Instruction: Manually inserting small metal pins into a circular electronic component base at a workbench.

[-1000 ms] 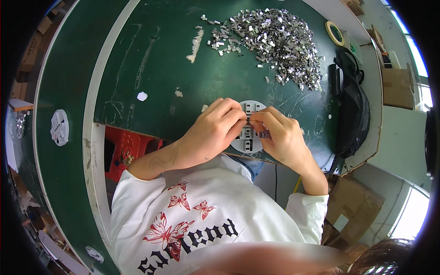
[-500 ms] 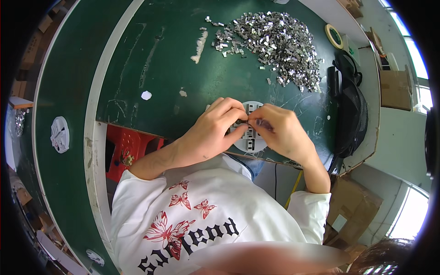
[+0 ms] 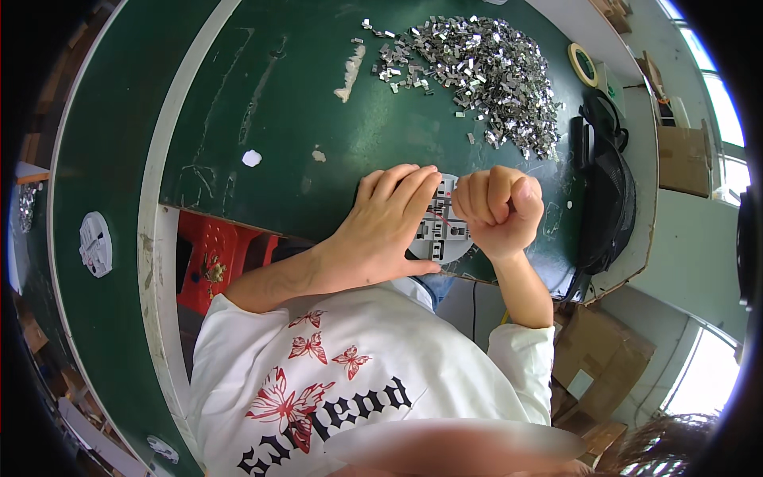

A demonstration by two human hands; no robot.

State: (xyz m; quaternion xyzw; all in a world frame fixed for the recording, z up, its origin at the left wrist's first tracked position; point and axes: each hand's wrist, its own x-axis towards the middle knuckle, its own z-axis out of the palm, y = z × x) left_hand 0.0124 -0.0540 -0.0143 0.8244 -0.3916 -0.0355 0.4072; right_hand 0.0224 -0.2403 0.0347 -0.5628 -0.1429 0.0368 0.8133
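Note:
A round pale-grey fixture (image 3: 450, 253) with raised blocks and dark slots lies near the front edge of the green table. My left hand (image 3: 380, 219) rests against its left side, fingers stretched forward and thumb apart toward the near rim; part of the fixture is hidden under it. Curled into a fist, my right hand (image 3: 502, 208) is at the fixture's right side. Whatever its fingers may hold is hidden. Thin red lines show among the blocks, too small to make out.
A large heap of small shiny metal pieces (image 3: 497, 75) covers the far right of the table (image 3: 302, 95). A tape roll (image 3: 582, 65) and a black mesh bag (image 3: 610, 191) lie along the right side. A red plastic stool (image 3: 214, 250) stands below the table's front edge.
Both hands were pinched together over the fixture. They have moved apart: the left has flattened along its left side, and the right has drawn right and curled into a fist.

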